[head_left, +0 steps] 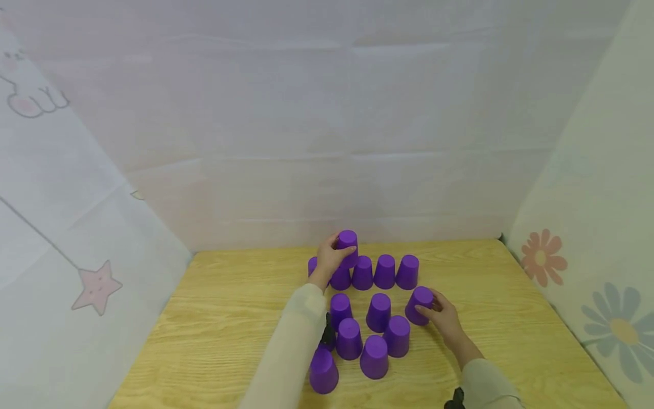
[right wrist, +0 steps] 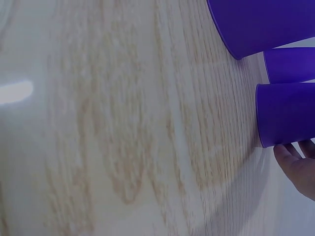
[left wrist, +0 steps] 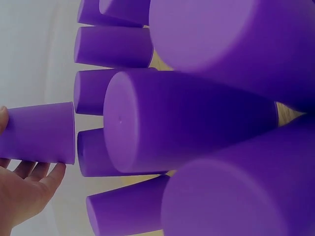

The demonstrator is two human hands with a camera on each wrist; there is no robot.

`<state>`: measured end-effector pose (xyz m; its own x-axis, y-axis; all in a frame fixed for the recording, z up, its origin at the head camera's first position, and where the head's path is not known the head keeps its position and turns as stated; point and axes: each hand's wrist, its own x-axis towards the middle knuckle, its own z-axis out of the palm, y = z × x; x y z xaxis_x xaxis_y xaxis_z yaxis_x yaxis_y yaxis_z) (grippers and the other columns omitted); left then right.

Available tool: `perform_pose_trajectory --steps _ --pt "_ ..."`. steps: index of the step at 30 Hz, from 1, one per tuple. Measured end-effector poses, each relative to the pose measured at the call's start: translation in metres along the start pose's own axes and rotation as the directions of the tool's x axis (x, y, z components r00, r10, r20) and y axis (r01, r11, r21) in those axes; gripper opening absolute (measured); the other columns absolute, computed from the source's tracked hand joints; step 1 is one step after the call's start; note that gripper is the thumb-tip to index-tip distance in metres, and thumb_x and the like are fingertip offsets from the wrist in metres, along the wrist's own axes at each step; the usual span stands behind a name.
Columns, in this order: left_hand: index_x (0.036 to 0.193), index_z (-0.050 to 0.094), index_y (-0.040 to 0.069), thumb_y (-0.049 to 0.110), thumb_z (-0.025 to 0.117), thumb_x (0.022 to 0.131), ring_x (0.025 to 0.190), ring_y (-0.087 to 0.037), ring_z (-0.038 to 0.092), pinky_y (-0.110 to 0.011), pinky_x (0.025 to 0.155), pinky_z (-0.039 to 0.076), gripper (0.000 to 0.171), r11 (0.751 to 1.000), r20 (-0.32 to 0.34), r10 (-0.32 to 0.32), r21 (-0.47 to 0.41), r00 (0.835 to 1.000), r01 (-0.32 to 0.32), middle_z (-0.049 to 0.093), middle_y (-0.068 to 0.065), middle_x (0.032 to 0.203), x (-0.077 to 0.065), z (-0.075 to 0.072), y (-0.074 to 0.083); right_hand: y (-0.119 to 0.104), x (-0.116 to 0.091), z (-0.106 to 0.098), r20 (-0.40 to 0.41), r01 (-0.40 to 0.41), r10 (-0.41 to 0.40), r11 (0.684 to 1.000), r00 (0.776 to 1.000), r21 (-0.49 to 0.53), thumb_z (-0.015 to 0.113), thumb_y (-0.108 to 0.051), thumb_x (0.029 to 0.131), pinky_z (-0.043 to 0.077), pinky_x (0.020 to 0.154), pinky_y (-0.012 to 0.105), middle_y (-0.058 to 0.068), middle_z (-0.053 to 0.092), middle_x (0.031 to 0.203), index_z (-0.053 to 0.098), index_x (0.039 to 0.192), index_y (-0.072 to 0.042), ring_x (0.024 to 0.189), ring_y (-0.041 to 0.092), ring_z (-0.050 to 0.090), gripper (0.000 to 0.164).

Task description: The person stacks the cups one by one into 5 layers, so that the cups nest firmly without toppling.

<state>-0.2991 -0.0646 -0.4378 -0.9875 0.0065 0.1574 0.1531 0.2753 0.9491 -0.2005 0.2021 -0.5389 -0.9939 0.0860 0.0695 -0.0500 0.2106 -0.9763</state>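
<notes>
My left hand [head_left: 328, 259] grips an upside-down purple cup [head_left: 348, 241], thumb on one side and fingers on the other. That cup is at the top of the back row of upside-down purple cups [head_left: 385, 272]; in the left wrist view its rim lies close to their bases, and I cannot tell if it touches. To the right of the nearer group, my right hand [head_left: 446, 322] holds another upside-down purple cup [head_left: 422, 304] between thumb and fingers. Whether this cup's rim rests on the table is unclear. My left forearm hides part of the back row's left end.
Several more upside-down purple cups [head_left: 374, 358] stand in a cluster nearer to me, beside my left sleeve [head_left: 291, 341]. The wooden table [head_left: 225, 301] is bounded by a white cloth [head_left: 276, 170] at the back and printed cloths at both sides.
</notes>
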Motion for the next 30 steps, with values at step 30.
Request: perform_pose_trajectory --steps 30 --pt "0.130 0.037 0.006 0.020 0.070 0.073 0.115 -0.033 0.036 -0.037 0.093 0.034 0.068 0.996 -0.021 -0.066 -0.055 0.998 0.065 0.042 -0.018 0.124 -0.004 0.003 0.003 -0.012 -0.005 -0.002 0.035 -0.127 0.126 0.991 0.991 0.031 0.069 -0.018 0.073 0.033 0.091 0.044 0.021 0.043 0.122 0.040 0.125 -0.005 0.111 0.034 0.039 0.061"
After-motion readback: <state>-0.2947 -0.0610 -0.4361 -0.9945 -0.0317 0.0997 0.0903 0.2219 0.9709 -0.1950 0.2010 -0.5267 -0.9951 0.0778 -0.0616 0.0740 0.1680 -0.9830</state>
